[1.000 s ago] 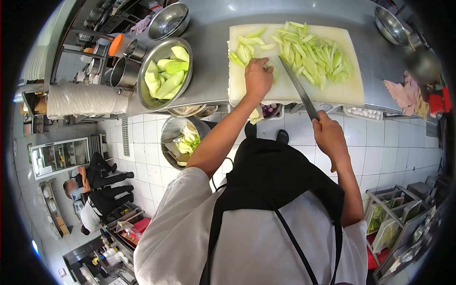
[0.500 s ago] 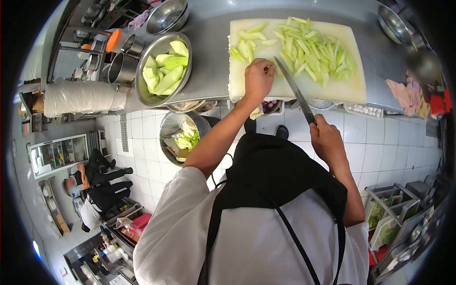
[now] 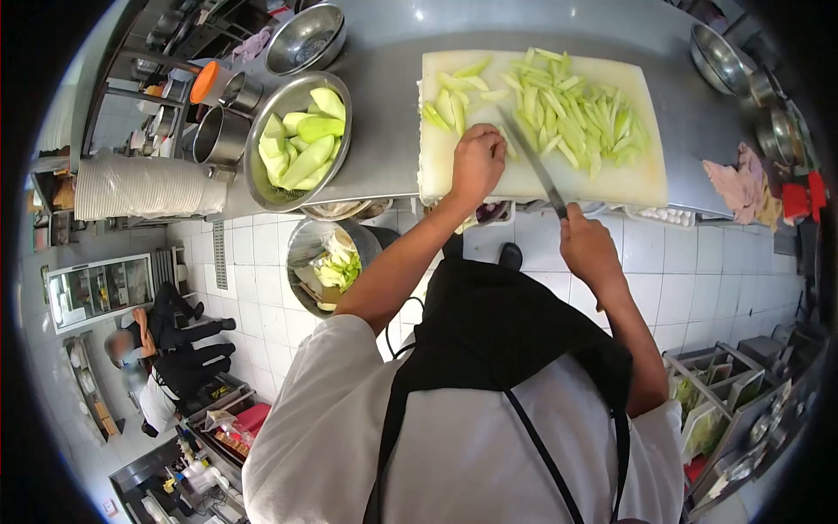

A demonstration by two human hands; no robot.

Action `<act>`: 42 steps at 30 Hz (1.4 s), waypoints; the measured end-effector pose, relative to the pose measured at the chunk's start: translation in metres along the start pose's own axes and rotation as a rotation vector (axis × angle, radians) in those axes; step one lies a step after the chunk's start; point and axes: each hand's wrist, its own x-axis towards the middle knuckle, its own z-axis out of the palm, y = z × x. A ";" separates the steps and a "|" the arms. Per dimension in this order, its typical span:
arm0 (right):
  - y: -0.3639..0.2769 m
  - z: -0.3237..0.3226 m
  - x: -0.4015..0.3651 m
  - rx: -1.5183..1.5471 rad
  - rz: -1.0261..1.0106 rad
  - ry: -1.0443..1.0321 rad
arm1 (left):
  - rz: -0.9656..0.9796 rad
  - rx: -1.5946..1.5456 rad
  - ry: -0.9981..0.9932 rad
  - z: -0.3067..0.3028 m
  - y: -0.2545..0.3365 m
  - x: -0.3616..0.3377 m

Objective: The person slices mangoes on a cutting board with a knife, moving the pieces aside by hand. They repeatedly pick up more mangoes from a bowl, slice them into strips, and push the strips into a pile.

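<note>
On the white cutting board [image 3: 559,188], my right hand [image 3: 590,249] grips a long knife [image 3: 536,163] by its handle. The blade slants up and left over the board, its tip beside my left hand [image 3: 479,162]. That hand has its fingers curled together on the board's left part; whatever they may hold is hidden. A pile of pale green vegetable strips [image 3: 576,113] covers the right half of the board. Some wider pale green slices [image 3: 449,103] lie above my left hand. Left of the board, a metal bowl [image 3: 257,188] holds large peeled pale green pieces [image 3: 307,162].
Below the counter edge stands a metal bin [image 3: 301,240] with vegetable scraps. Wrapped stacked containers [image 3: 144,183] and a pot [image 3: 218,137] are at left. A pink cloth [image 3: 738,182] and metal bowls [image 3: 718,59] sit at right. Two people are at lower left.
The view has shifted a little, so the board appears lower. My right hand and the knife have moved slightly left, closer to my left hand, which stays curled on the board.
</note>
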 end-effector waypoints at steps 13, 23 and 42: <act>-0.010 -0.008 -0.044 0.057 -0.033 -0.026 | 0.082 0.424 -0.219 -0.029 -0.040 0.158; 0.012 0.009 -0.015 0.072 0.010 0.078 | -0.033 0.563 -0.396 -0.030 -0.039 0.173; 0.005 -0.010 -0.018 0.104 -0.005 0.011 | -0.670 -0.336 -0.218 -0.012 0.026 0.006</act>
